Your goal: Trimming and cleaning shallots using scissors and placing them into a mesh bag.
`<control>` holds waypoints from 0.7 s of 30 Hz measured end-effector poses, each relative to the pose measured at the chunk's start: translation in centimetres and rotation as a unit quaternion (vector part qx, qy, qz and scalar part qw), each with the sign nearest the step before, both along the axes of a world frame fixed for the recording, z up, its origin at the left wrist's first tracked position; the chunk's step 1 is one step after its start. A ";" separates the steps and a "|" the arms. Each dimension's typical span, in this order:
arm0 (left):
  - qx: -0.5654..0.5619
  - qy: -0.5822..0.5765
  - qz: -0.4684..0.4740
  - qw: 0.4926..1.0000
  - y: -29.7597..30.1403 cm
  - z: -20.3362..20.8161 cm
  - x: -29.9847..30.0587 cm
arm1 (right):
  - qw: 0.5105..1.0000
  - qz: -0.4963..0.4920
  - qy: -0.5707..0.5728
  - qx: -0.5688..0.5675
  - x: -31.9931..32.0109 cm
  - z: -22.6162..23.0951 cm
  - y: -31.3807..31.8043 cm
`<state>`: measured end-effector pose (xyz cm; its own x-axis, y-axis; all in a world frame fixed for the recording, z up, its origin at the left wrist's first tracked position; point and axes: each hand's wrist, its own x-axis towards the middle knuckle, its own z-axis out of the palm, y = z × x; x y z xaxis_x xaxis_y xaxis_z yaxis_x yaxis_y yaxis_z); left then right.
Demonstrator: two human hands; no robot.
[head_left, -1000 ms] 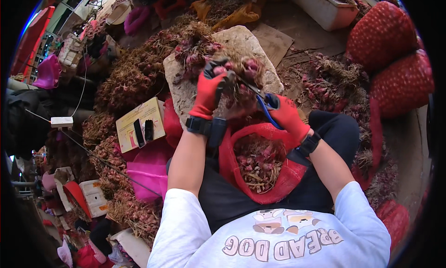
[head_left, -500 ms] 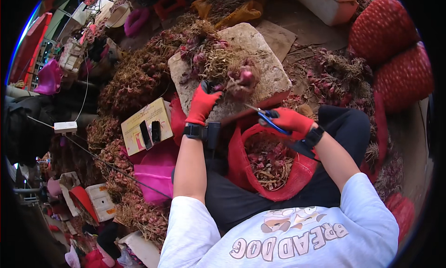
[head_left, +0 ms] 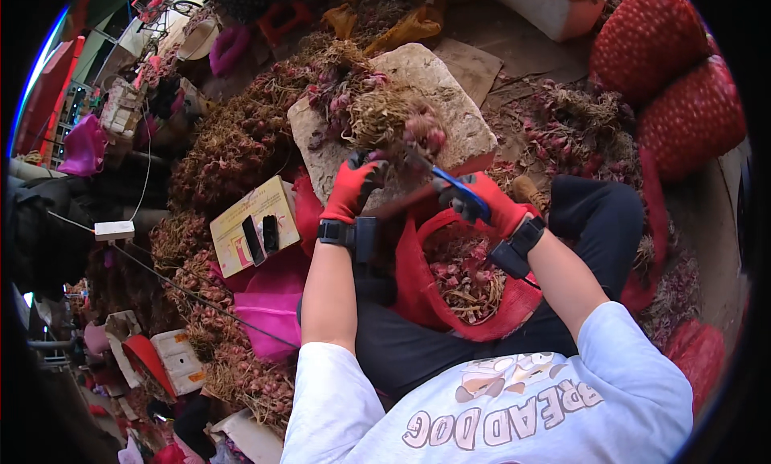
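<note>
My left hand, in a red glove with dark fingertips, is closed on the near side of a bunch of shallots; the grip itself is partly hidden. Dry roots and stalks hang about the bulbs, which blur a little. In my right hand, also gloved in red, is a pair of scissors with blue handles. Their blades point up and left at the bunch. Under both lies a pale, dirt-stained block, with more shallots piled on its left part.
Between my legs an open red mesh bag holds bulbs and trimmings. Heaps of dried shallots lie left, others right. Full red sacks stand far right. A yellow box carries two dark devices. A cable crosses at left.
My right hand has moved left and slightly up, bringing the scissor blades to the bunch. The left hand stays by the block's near edge. The view has shifted slightly.
</note>
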<state>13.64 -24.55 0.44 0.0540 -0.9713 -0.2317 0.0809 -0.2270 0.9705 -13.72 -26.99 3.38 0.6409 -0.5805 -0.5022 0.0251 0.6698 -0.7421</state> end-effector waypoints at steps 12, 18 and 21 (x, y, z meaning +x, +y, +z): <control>0.067 0.277 0.071 0.956 -1.0 -0.1 -1.1 | 0.997 0.072 -0.001 0.009 -1.3 -1.7 0.7; -0.107 -0.055 0.100 0.988 -0.5 -1.0 -0.2 | 0.991 0.110 0.060 0.046 -0.5 -0.9 3.5; 0.059 0.044 0.122 0.990 -0.8 0.1 -0.2 | 0.987 0.118 0.108 0.017 0.2 0.1 3.8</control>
<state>13.43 -25.33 0.58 0.2575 -0.8982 -0.3561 0.2307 -0.3007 0.9254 -13.49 -23.15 3.45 0.6317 -0.4083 -0.6590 -0.2906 0.6633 -0.6896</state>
